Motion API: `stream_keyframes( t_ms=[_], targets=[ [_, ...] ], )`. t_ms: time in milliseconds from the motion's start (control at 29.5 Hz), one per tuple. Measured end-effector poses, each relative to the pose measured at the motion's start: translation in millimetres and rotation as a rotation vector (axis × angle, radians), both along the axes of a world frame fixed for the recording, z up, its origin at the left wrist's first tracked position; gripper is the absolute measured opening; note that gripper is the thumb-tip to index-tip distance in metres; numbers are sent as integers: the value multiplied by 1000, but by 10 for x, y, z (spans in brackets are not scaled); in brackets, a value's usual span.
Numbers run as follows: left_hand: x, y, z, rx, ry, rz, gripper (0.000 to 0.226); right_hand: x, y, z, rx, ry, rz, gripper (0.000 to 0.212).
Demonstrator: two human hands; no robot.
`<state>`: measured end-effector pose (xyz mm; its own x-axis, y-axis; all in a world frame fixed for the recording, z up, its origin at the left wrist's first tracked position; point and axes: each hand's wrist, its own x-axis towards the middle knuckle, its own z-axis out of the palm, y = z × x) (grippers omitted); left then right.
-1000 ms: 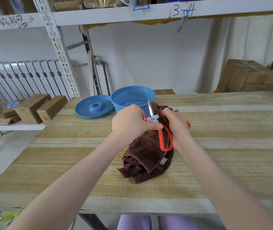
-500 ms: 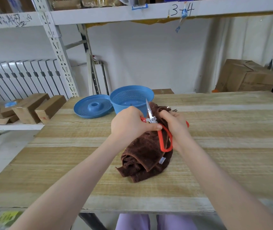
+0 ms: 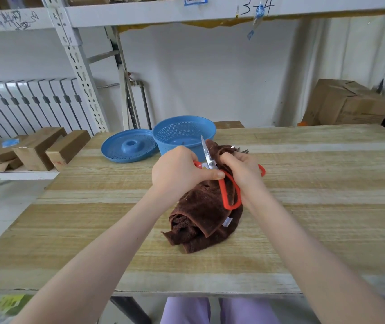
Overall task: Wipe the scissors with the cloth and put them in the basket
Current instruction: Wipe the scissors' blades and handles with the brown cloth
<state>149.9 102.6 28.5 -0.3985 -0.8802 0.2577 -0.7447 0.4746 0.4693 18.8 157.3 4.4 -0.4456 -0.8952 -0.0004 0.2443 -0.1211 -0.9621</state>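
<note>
Red-handled steel scissors (image 3: 207,157) point blade-up just before the blue perforated plastic basket (image 3: 164,145), above the brown terry cloth (image 3: 200,216). Our left hand (image 3: 177,174) pinches them near the pivot; our right hand (image 3: 240,169) curls round bunched cloth beside the blade. We judge the wiping is underway; next we must free the scissors and lower them into the basket

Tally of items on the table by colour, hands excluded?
Blue: 2 (basket, lid)
Brown: 1 (cloth)
Red-handled: 1 (scissors)
Total: 4
The metal tips past the right hand are unclear, so they are not counted.
</note>
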Motion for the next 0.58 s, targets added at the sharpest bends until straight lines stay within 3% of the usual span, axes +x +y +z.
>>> stream_keyframes(
  t_ms=[102, 238, 407, 577],
  targets=[
    [2, 7, -19, -4, 5, -6, 72, 6, -12, -14, 9, 62, -30, 45],
    [-14, 15, -6, -27, -6, -9, 73, 3, -34, -8, -13, 1, -76, 22],
    [30, -19, -39, 28, 25, -11, 70, 42, -28, -20, 5, 131, -29, 30],
    [8, -5, -35, -13, 24, -1, 71, 36, -73, -41, 16, -10, -96, 17]
  ],
)
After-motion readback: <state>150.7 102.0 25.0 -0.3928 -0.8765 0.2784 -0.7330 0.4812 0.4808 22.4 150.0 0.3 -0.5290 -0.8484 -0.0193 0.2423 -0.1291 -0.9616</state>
